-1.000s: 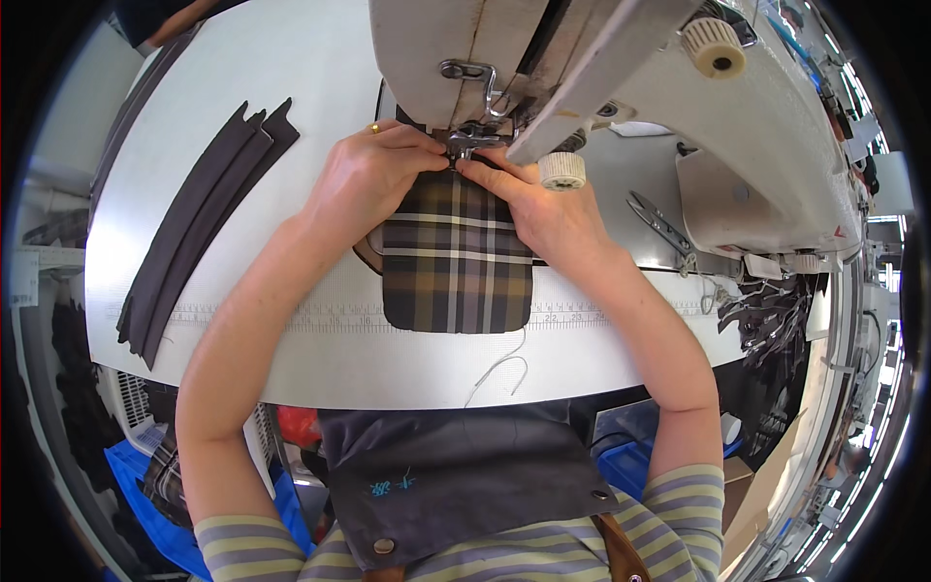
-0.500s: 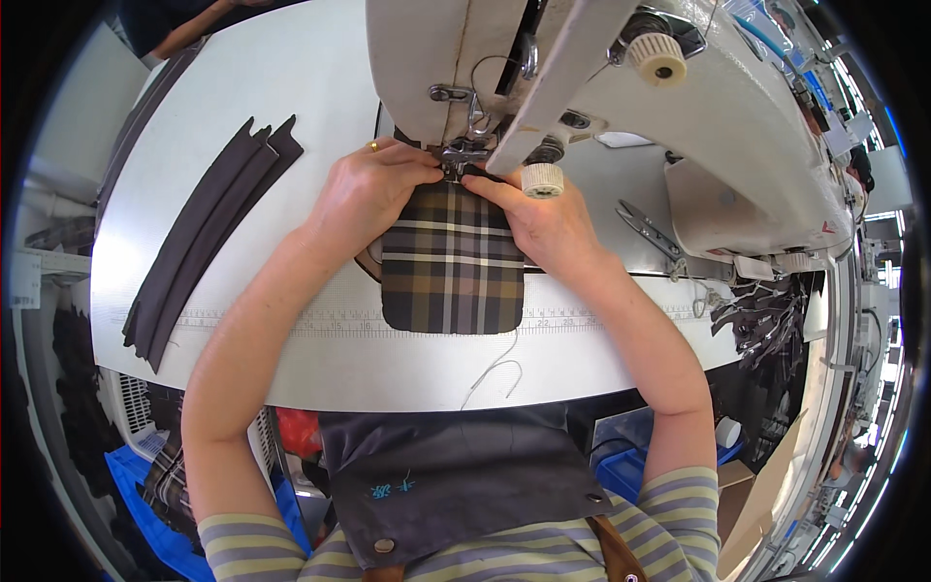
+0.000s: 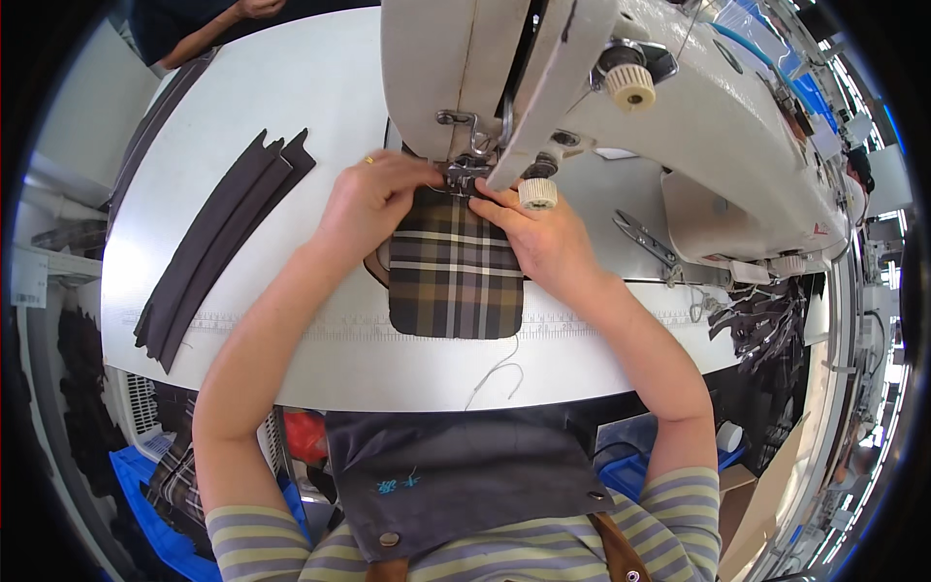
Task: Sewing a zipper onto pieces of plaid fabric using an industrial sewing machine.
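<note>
A plaid fabric panel (image 3: 454, 281) in black, brown and white, with rounded lower corners, lies under the sewing machine's presser foot (image 3: 465, 177). My left hand (image 3: 373, 199) is closed, its fingertips pinching at the panel's upper left edge beside the foot. On the other side, my right hand (image 3: 548, 238) grips the upper right edge, thumb and forefinger close to the needle area. The foot and fingers partly hide the panel's top edge, where something dark shows. A loose pale thread (image 3: 499, 373) trails from the panel's lower right corner.
The white machine head (image 3: 679, 126) stands over the work. Dark fabric strips (image 3: 218, 247) lie at the left of the table (image 3: 320, 378). Thread snips (image 3: 645, 238) rest at the right, near a heap of dark scraps (image 3: 766, 315). Another person's arm (image 3: 208, 34) shows at the far left.
My left hand's fingers have shifted and curled more beside the presser foot. My right fingers have slid slightly along the edge. The whole view has moved a little.
</note>
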The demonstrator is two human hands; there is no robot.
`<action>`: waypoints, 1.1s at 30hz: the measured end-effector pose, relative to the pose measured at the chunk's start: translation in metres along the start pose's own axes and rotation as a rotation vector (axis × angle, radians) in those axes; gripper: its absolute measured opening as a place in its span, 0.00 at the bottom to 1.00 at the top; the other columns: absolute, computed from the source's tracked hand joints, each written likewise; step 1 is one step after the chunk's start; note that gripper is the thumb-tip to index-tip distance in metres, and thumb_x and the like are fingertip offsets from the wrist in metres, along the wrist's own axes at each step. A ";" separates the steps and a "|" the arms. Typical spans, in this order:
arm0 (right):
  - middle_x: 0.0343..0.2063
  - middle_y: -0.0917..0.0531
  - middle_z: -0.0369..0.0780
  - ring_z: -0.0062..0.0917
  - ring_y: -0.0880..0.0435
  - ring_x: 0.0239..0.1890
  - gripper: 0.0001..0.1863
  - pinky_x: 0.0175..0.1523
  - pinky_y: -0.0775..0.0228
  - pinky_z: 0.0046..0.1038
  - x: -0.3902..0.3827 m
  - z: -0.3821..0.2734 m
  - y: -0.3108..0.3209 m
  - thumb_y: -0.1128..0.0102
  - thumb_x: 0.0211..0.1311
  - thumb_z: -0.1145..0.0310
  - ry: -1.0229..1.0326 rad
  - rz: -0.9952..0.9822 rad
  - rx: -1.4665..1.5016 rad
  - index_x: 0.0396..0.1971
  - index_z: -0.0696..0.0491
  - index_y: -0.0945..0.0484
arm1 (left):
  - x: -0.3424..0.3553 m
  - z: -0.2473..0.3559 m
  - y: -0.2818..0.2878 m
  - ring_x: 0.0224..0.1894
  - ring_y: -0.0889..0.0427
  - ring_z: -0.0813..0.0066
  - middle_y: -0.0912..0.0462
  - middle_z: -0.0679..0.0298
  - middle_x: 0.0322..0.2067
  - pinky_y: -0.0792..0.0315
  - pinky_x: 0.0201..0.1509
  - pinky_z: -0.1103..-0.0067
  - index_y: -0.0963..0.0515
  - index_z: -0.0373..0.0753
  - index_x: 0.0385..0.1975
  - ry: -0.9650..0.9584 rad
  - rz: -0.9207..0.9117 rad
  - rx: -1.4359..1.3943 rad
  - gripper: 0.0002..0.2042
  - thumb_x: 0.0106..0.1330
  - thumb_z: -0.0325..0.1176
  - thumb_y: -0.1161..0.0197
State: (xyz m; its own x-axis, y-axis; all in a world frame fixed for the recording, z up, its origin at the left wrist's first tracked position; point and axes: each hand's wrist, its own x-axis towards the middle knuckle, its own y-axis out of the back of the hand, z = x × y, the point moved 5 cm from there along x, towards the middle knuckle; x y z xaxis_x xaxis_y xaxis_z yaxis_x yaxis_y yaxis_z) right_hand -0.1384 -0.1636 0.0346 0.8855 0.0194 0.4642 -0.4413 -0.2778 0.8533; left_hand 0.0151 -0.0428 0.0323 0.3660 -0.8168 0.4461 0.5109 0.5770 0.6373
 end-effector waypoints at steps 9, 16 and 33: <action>0.49 0.22 0.46 0.42 0.24 0.51 0.19 0.54 0.30 0.37 -0.122 0.054 0.080 0.45 0.58 0.77 -0.415 0.030 -0.462 0.51 0.59 0.27 | -0.011 0.015 -0.003 0.48 0.21 0.61 0.19 0.60 0.47 0.27 0.49 0.72 0.23 0.34 0.34 -0.195 -0.174 0.364 0.07 0.55 0.24 0.39; 0.30 0.21 0.39 0.22 0.23 0.31 0.08 0.37 0.31 0.23 -0.131 0.069 0.084 0.48 0.67 0.73 -0.931 0.395 0.230 0.41 0.60 0.26 | -0.018 0.020 0.001 0.54 0.23 0.59 0.20 0.54 0.48 0.28 0.54 0.69 0.26 0.32 0.32 -0.040 -0.110 0.181 0.04 0.62 0.25 0.43; 0.26 0.20 0.35 0.27 0.21 0.24 0.15 0.28 0.31 0.25 -0.016 -0.069 0.022 0.30 0.49 0.68 0.140 0.020 -0.017 0.39 0.50 0.21 | -0.140 0.068 0.028 0.58 0.24 0.59 0.17 0.55 0.46 0.50 0.70 0.58 0.24 0.37 0.31 0.284 -0.384 -0.650 0.02 0.61 0.23 0.40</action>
State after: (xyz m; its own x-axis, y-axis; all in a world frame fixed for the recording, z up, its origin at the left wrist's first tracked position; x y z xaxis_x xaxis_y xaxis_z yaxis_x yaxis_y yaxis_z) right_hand -0.1721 -0.1036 0.0625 0.8479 0.1483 0.5089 -0.4622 -0.2631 0.8468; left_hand -0.0746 0.0877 0.0300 0.2119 -0.9766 0.0381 0.9596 0.2152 0.1813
